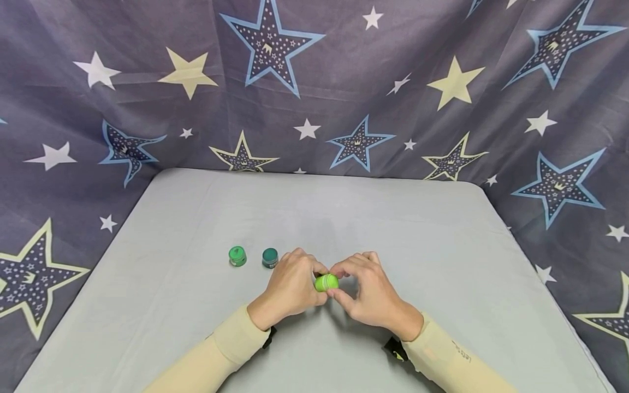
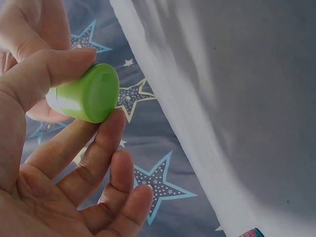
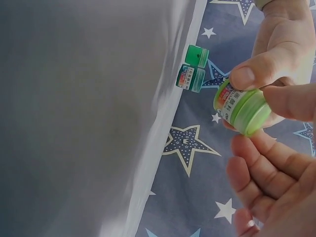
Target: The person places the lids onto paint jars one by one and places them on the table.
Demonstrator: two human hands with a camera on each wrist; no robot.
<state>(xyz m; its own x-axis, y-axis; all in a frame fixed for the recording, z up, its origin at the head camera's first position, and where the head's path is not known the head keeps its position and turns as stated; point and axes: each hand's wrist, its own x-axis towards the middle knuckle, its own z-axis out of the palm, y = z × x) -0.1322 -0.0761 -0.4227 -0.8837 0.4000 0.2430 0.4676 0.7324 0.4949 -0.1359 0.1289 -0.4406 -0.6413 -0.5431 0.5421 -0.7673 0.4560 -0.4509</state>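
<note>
A small light-green paint jar [image 1: 326, 282] is held on its side between both hands, above the table. My left hand [image 1: 295, 281] grips its base, thumb on one side and fingertips on the other. At the opposite end, my right hand [image 1: 371, 289] pinches the ribbed lid [image 3: 252, 113] between thumb and fingers. The lid sits on the jar. In the right wrist view a printed label [image 3: 229, 98] shows on its side; the smooth green bottom [image 2: 104, 93] faces out in the left wrist view.
Two more jars stand on the grey-covered table [image 1: 393, 218]: a green jar [image 1: 237, 256] farther left and a dark teal jar [image 1: 270, 257] close beside the left hand. A star-patterned cloth [image 1: 304, 109] hangs behind and along the sides.
</note>
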